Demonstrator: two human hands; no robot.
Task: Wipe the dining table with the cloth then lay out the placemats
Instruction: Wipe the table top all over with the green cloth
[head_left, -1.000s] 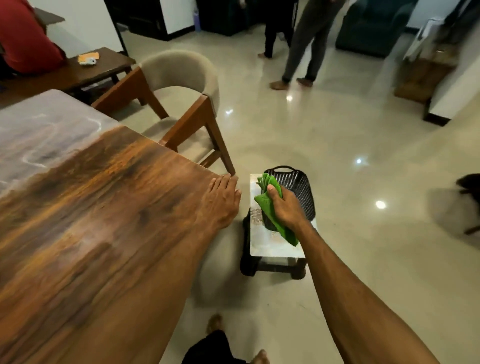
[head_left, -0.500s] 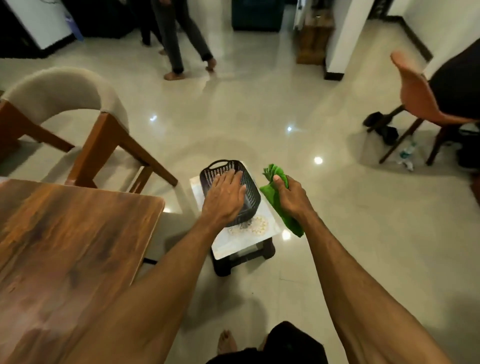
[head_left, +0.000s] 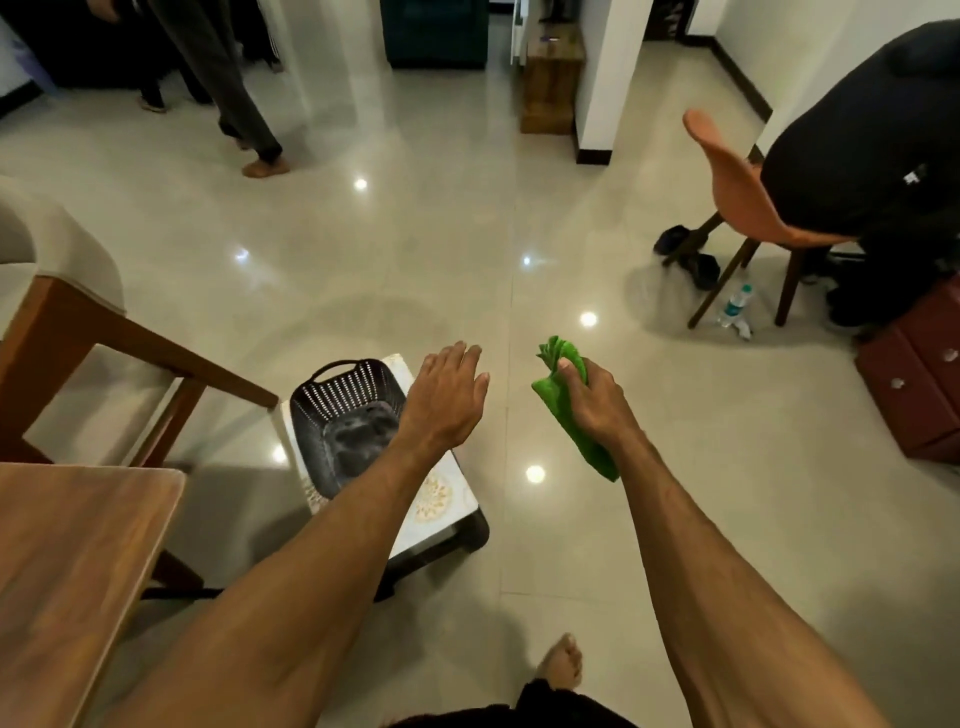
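Note:
My right hand (head_left: 592, 402) grips a folded green cloth (head_left: 563, 410) and holds it in the air over the floor. My left hand (head_left: 447, 397) hovers flat with straight fingers just right of a black perforated basket (head_left: 337, 415). The basket stands on a small white-topped stool (head_left: 441, 504), and something dark lies inside it. A corner of the wooden dining table (head_left: 72, 566) shows at the lower left. No placemats can be made out.
A wooden chair with a beige seat (head_left: 62, 312) stands at the left beside the table. An orange chair (head_left: 748, 208), a seated person in black, a water bottle (head_left: 735, 309) and a dark red drawer unit (head_left: 919, 384) are at the right. A person's legs stand at the far left.
The view has swung right, away from the table. My left hand left the table corner, passed over the basket and now hovers to its right. My right hand carried the cloth rightward off the stool.

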